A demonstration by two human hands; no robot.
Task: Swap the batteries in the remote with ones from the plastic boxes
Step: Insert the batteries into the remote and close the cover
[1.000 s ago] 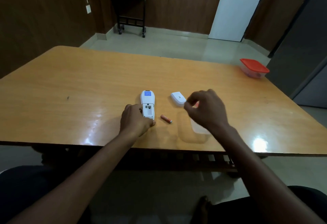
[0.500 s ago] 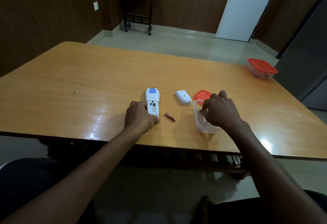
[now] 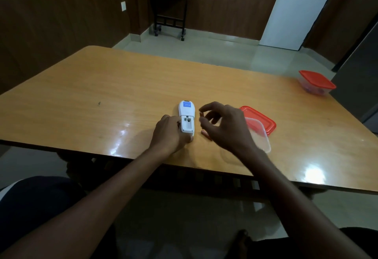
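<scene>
Wooden surface, glossy and orange-brown, fills the middle of the head view; behind it a tiled floor, dark wood-panelled walls, a white door and a small dark side table bearing a white pot.

Two plastic boxes are present. The far box, red lid on, stands well apart near the right corner. The near box, clear and open, lies just beside the right forearm, overlapping its detached red lid.

The remote, white, lies face down near the front edge, its battery bay uncovered and apparently empty. The left hand steadies it, fingers closed against its near end and side.

The right hand hovers just right of the remote, thumb and forefinger pinched on a small orange battery, the other fingers loosely spread. A second orange battery rests on the surface between remote and right hand.

Progress, as judged: cover off, old cells seemingly out, near box opened, one cell in hand. Whether the loose cell is old or new cannot be told. Remaining: seat both cells, refit the cover (not visible here), close the box.
</scene>
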